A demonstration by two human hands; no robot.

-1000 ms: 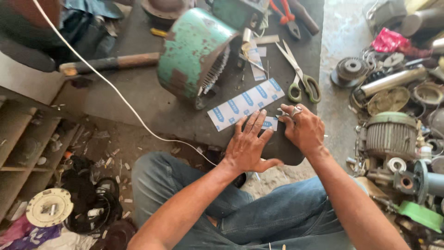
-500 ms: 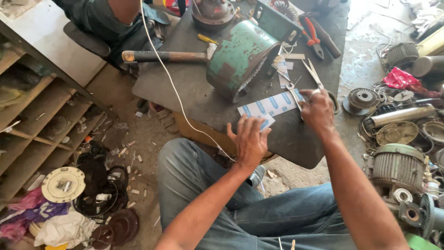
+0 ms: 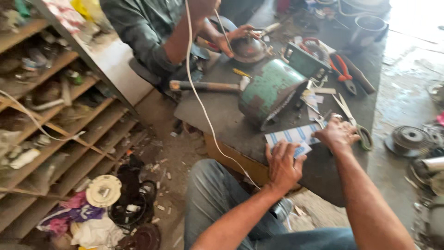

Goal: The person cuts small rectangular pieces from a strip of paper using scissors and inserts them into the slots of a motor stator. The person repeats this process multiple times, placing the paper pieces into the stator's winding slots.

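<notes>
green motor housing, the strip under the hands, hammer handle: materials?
Green motor housing: looks like cast metal, chipped green paint, rusty patches. White and blue strip under the left hand: thin, flat, likely paper or card. Hammer handle: probably wood, brown and worn.

Person, seen from the head camera. Left hand (image 3: 283, 165): bare, no glove, no ring or watch in view. Right hand (image 3: 336, 134): bare, likewise unadorned. Forearms behind the fingers: bare to the frame edge, no sleeves showing. Trousers (image 3: 217, 199): grey-blue denim, creased at the knee, below and behind the left fingers.
</notes>
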